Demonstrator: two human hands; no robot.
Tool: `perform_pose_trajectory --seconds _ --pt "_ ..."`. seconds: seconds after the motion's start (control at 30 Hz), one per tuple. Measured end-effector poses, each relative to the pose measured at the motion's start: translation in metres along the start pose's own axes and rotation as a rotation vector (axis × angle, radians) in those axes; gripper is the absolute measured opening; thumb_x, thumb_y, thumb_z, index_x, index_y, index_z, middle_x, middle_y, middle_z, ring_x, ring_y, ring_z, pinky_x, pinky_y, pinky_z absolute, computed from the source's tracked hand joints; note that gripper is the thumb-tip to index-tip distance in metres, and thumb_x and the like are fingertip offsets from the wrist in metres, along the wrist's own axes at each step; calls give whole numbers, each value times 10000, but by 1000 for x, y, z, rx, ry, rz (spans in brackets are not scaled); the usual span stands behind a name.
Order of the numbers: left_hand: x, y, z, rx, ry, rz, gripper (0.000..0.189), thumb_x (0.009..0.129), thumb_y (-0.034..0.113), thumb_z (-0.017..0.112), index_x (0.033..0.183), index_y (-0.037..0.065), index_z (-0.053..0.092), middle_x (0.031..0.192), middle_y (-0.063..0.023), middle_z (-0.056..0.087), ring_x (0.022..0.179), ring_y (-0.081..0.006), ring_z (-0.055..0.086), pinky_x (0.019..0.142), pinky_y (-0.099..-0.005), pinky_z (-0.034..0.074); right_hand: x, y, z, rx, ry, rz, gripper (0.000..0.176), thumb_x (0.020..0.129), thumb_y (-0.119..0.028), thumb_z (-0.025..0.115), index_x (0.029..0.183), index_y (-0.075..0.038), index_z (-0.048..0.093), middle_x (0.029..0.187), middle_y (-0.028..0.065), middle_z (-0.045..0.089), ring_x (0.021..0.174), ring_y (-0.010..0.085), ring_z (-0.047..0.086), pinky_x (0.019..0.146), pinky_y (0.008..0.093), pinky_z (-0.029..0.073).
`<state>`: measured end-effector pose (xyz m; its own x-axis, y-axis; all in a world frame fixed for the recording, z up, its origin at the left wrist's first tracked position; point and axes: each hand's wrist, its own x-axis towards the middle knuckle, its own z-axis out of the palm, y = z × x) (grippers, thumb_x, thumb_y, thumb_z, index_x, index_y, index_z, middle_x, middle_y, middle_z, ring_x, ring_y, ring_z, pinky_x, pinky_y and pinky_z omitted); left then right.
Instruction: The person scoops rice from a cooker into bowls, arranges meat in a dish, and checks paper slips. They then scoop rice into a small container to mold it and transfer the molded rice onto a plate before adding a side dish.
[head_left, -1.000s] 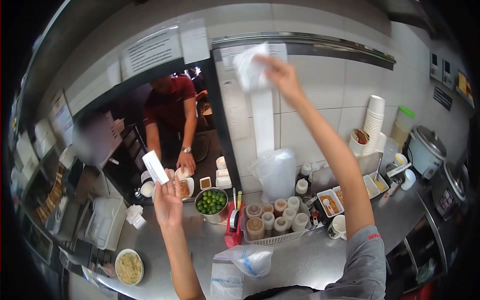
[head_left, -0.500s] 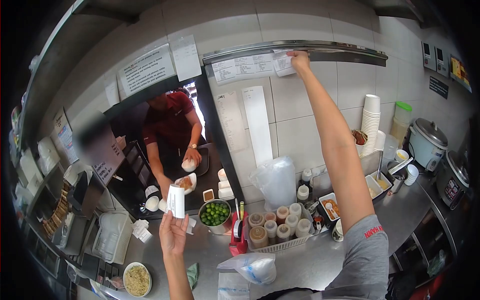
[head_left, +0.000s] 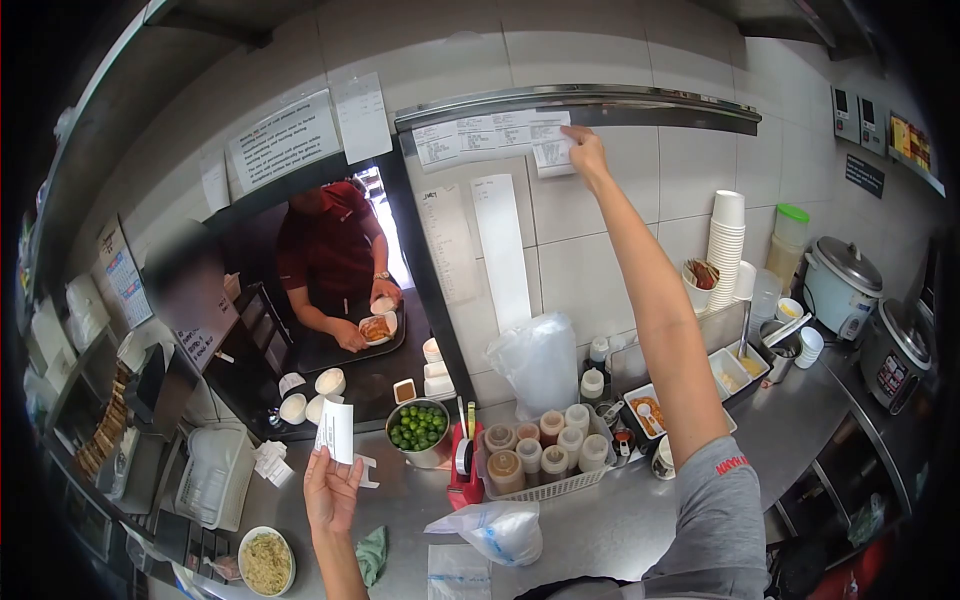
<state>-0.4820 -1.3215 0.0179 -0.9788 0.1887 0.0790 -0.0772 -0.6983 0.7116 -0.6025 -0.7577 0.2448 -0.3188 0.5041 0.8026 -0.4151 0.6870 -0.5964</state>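
Observation:
My left hand (head_left: 332,492) is raised over the steel counter, its thumb and fingers closed on a curled white paper slip (head_left: 338,432). High on the wall, my right hand (head_left: 588,156) pinches the edge of a printed order slip (head_left: 553,152) hanging from the metal rail (head_left: 600,101). More printed slips (head_left: 470,142) hang in a row to the left of it. Below my left hand lies a green cloth (head_left: 371,556). A pot of green limes (head_left: 420,428) stands to the right of that hand.
Behind the serving window, a co-worker (head_left: 335,250) handles a food bowl (head_left: 378,328) over a dark tray. A basket of sauce bottles (head_left: 548,455), a red tape dispenser (head_left: 465,470), a bowl of noodles (head_left: 267,561) and stacked cups (head_left: 727,250) stand around the counter.
The order slip at my right hand now hangs lower and flatter, with my fingers at its right edge. The co-worker's hands and bowl have drawn back over the tray. My left hand still holds its slip.

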Motion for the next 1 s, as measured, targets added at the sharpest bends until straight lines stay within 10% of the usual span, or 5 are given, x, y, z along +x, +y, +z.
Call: perform_pose_trajectory --seconds 0.43,0.5,0.63,0.77,1.0 --pt "-7 1 5 120 6 32 175 890 139 501 1045 57 502 1034 -88 584 953 -197 578 827 -391 488 -10 -54 5 -608 21 117 640 696 -83 572 1304 -214 424 1385 167 272 1294 306 210 1021 392 265" --pt "-14 3 10 206 -35 47 236 890 156 492 1114 83 499 1092 -54 571 984 -161 560 860 -373 449 -30 -63 24 -599 54 -116 637 738 -207 633 1321 -160 379 1300 215 368 1226 283 347 944 360 355" --pt "-28 7 18 216 -126 93 309 902 137 461 1185 14 457 1144 -100 557 1024 -179 560 866 -370 454 -153 -162 55 173 -878 160 698 859 -533 442 1382 -149 185 1012 171 609 827 243 628 814 333 463" --pt "-55 19 23 234 -172 114 252 887 115 489 1103 -13 503 1023 -100 613 900 -161 616 797 -314 500 -266 -229 87 202 -1800 410 842 816 -707 227 1375 -84 133 1037 282 561 917 296 609 774 390 489" --pt "-124 48 -25 532 -112 186 165 861 53 519 987 -32 585 914 -73 646 832 -76 578 770 -205 431 -410 -285 174 480 -2299 548 737 851 -603 374 1379 -127 182 1166 282 483 1033 267 546 835 348 458"
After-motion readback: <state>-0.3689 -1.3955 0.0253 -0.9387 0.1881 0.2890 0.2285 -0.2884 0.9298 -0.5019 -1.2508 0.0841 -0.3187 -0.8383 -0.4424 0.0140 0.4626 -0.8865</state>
